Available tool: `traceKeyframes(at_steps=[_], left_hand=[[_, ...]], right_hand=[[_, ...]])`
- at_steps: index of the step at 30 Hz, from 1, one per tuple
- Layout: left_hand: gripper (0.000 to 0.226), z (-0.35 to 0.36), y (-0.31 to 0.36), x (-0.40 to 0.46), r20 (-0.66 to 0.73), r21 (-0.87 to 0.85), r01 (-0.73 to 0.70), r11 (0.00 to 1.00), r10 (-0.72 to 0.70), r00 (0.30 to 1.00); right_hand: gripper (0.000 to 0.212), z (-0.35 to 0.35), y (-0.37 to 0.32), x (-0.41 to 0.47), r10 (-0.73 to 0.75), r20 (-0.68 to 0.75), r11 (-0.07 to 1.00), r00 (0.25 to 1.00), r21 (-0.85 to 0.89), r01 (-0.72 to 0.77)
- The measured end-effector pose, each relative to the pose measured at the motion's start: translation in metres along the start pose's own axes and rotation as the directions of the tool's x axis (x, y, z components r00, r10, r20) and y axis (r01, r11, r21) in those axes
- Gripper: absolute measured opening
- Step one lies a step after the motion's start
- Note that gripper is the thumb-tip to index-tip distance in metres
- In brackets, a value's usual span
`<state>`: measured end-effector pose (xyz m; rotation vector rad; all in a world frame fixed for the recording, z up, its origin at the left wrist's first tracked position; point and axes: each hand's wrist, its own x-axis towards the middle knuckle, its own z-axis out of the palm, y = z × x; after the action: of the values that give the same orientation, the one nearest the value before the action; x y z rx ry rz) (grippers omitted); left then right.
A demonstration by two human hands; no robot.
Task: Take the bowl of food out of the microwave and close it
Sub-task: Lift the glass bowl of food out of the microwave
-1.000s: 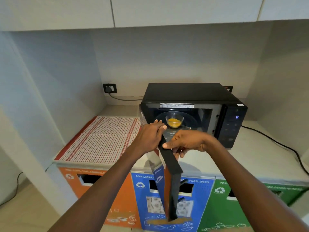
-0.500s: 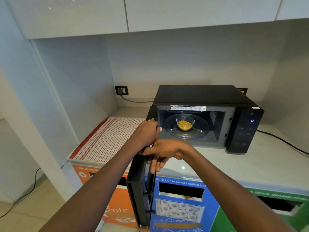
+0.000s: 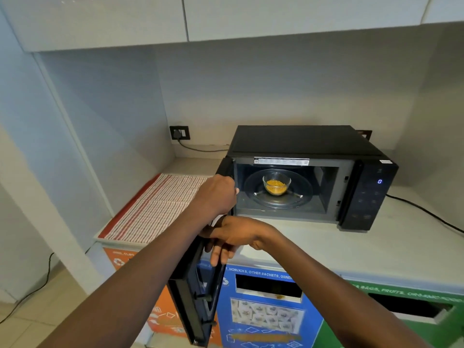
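Observation:
A black microwave (image 3: 301,141) stands on the pale counter (image 3: 326,249) with its door (image 3: 193,292) swung wide open toward me on the left. Inside, a small glass bowl of yellow food (image 3: 276,185) sits in the middle of the glass turntable (image 3: 296,199). My left hand (image 3: 216,194) rests on the top edge of the open door near the hinge side. My right hand (image 3: 231,237) lies lower on the door's top edge, fingers draped over its inner face. Neither hand touches the bowl.
A red-and-white striped cloth (image 3: 155,209) covers the counter left of the microwave. A wall socket (image 3: 179,132) with a cable sits behind. A black power cord (image 3: 426,212) trails right. Orange (image 3: 120,259), blue (image 3: 266,312) and green (image 3: 401,320) recycling bins stand below the counter edge.
The door has swung further open to the left, with both hands following it. The view has moved closer, and the bowl inside is now plainly visible.

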<state>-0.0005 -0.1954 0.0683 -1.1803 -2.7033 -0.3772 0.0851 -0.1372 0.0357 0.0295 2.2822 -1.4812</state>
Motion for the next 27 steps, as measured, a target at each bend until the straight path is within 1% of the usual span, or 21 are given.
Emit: traceKeyframes(at_steps=[3,4,8,10,12,13,15,18,19,22,25,27], left_hand=[[0.022,0.0,0.009,0.01,0.069,0.036,-0.018,0.999,0.016,0.997],[0.022,-0.001,0.012,0.015,0.1,0.058,-0.029,0.998,0.023,0.995],[0.015,-0.002,0.023,0.045,0.258,0.105,-0.038,0.994,0.009,0.966],[0.025,0.002,0.029,0.063,0.35,0.111,-0.043,0.993,0.002,0.937],[0.036,0.008,0.036,0.08,0.435,0.117,-0.052,0.992,-0.004,0.9],[0.038,0.012,0.039,0.088,0.464,0.123,-0.051,0.991,-0.012,0.886],[0.037,0.02,0.044,0.103,0.504,0.137,-0.027,0.99,-0.046,0.862],[0.029,0.038,0.049,0.126,0.512,0.174,0.022,0.985,-0.109,0.852],[0.025,0.047,0.05,0.133,0.508,0.178,0.036,0.983,-0.123,0.853],[0.023,0.081,0.048,0.148,0.461,0.124,0.103,0.987,-0.149,0.875],[0.025,0.113,0.049,0.158,0.361,0.026,0.213,0.977,-0.208,0.909],[0.027,0.131,0.052,0.165,0.302,-0.027,0.281,0.959,-0.26,0.917]], right_hand=[[0.065,-0.011,0.015,0.0,0.007,0.022,1.0,1.0,-0.03,-0.006],[0.066,-0.018,0.022,-0.001,0.019,0.024,0.999,1.0,-0.042,-0.018],[0.047,-0.054,0.048,-0.007,0.064,-0.023,0.995,0.998,-0.068,-0.066],[0.046,-0.077,0.066,-0.007,0.114,-0.086,0.99,0.99,-0.072,-0.121],[0.052,-0.101,0.085,-0.003,0.175,-0.17,0.976,0.97,-0.095,-0.193],[0.051,-0.112,0.093,-0.001,0.2,-0.213,0.968,0.956,-0.108,-0.227],[0.043,-0.135,0.11,0.003,0.232,-0.292,0.955,0.928,-0.114,-0.275],[0.027,-0.167,0.137,0.01,0.241,-0.405,0.948,0.882,-0.098,-0.304],[0.025,-0.178,0.147,0.014,0.238,-0.445,0.946,0.863,-0.096,-0.31],[0.029,-0.209,0.175,0.025,0.198,-0.568,0.936,0.799,-0.134,-0.327],[0.022,-0.241,0.201,0.039,0.193,-0.645,0.922,0.74,-0.139,-0.362],[0.028,-0.261,0.218,0.05,0.205,-0.711,0.912,0.672,-0.11,-0.395]])
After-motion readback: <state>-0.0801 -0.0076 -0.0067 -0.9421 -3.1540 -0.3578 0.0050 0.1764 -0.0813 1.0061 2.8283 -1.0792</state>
